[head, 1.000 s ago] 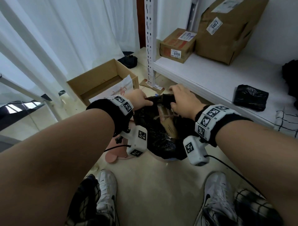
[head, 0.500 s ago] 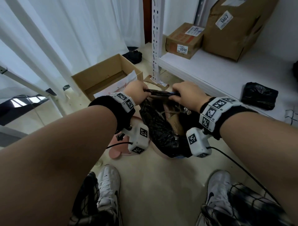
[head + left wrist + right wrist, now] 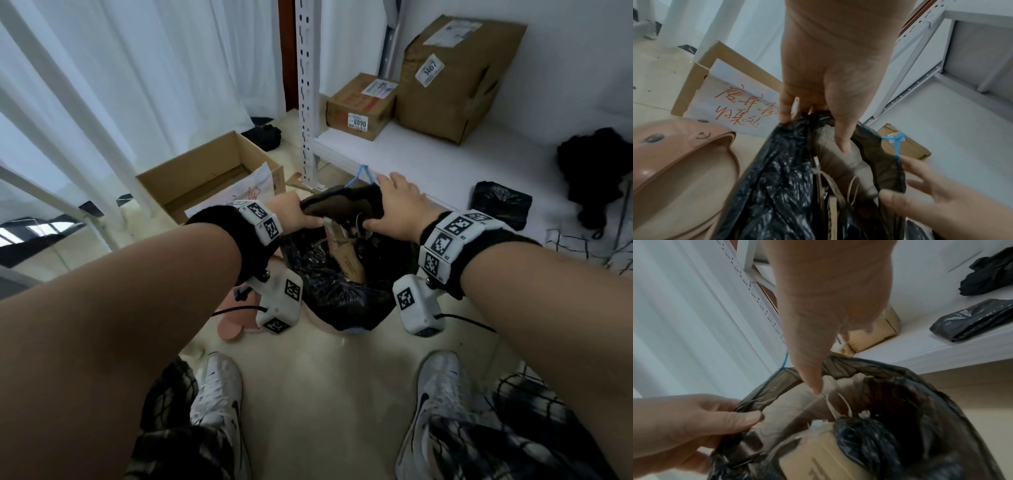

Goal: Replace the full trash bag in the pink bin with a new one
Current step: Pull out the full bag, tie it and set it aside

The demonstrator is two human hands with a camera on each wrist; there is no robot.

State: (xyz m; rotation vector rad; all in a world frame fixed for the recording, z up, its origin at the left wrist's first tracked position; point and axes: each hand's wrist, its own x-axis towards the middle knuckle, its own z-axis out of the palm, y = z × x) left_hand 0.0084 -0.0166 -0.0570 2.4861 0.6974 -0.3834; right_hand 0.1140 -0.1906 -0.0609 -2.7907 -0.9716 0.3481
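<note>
Two hands are working the mouth of the full bag (image 3: 342,284), which is sitting in the pink bin (image 3: 680,155) on the floor between the person's feet. Left hand (image 3: 291,214) is gripping the bunched rim on its side, fingers curled round the plastic, thumb pressing inside the hem. Right hand (image 3: 399,205) is lying across the opposite rim with fingers spread fairly straight; thumb is reaching under the hem, not clearly clamping it. Blue drawstring (image 3: 897,146) is sticking up at the far edge of the rim, just beyond the right fingers (image 3: 925,175), so the right hand is the nearer one to take it. Bag mouth is stretching left to right between the grips. New bag (image 3: 501,205) is waiting folded on the shelf (image 3: 428,161), farther right.
</note>
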